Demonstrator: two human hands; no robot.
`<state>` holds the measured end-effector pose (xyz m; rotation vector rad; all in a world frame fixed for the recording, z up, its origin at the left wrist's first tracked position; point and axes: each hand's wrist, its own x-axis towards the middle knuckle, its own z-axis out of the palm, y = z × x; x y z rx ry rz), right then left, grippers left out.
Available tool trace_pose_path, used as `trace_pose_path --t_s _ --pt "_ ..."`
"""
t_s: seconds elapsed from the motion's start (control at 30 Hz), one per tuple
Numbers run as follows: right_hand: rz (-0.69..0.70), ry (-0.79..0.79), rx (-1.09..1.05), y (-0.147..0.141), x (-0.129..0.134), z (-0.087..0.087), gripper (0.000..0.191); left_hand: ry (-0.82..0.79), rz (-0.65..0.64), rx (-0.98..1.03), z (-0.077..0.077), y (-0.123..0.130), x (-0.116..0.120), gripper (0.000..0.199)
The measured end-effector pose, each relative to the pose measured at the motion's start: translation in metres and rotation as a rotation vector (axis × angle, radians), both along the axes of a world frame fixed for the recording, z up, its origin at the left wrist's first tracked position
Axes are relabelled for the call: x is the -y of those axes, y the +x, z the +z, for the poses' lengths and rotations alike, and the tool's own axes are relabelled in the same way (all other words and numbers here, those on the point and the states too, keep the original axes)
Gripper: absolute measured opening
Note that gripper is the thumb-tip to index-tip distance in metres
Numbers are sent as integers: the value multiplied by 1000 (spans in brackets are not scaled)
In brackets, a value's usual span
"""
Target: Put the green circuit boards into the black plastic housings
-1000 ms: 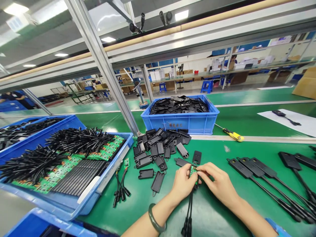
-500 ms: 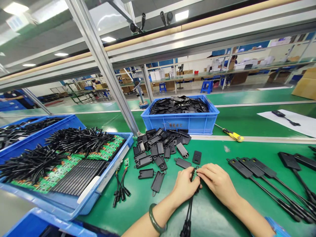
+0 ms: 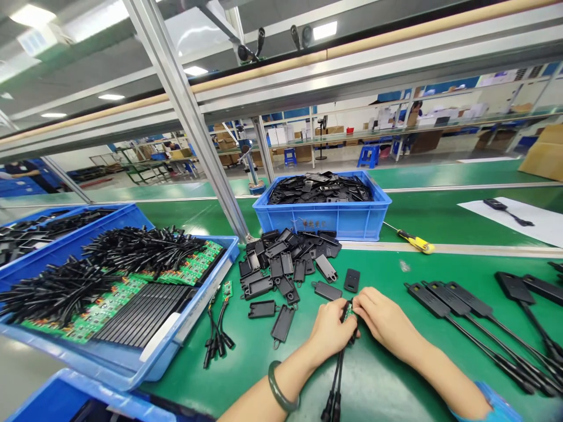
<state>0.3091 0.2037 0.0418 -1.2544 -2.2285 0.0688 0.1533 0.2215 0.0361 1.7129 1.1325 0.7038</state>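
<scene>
My left hand (image 3: 331, 326) is closed around a small green circuit board (image 3: 349, 312) that sits in a black plastic case. Two black cables (image 3: 336, 375) run from it toward me and end in thick plugs. My right hand (image 3: 377, 315) pinches at the board's upper right edge; its fingertips partly hide that spot. Just beyond the hands lie a black case cover (image 3: 352, 280) and a flat case half (image 3: 327, 291). Left of them is a heap of black case halves (image 3: 281, 264). Loose boards with cables (image 3: 216, 328) rest farther left.
A blue bin of black parts (image 3: 323, 221) stands behind the heap, beside a yellow screwdriver (image 3: 416, 241). On the left, a blue tray (image 3: 193, 328) holds boards with cables. Closed cases with cables (image 3: 448, 300) lie at right. A metal post (image 3: 189, 117) rises behind the tray.
My right hand has shifted very slightly at the board's upper edge. The left hand keeps its hold, and the view has moved a little.
</scene>
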Motion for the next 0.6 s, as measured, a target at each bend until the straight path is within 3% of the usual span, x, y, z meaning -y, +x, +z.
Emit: trace_pose_path --t_s 0.07,0.17,0.27,0.37,0.47,0.6 --pt "-66 -100 18 8 -9 1 27 -139 18 98 -3 0 -3 6" --pt "-331 -181 130 41 -35 3 22 -307 77 272 -6 2 -6 22" --pt "-564 -186 217 83 -64 8 22 -351 108 406 -6 3 -8 37" --pt "-676 -199 305 106 -82 14 21 -367 123 475 -3 3 -9 40" --pt "-603 -176 356 94 -88 17 25 -337 149 526 -1 2 -8 39" --pt "-221 -162 361 50 -82 15 40 -344 149 622 -1 2 -8 49"
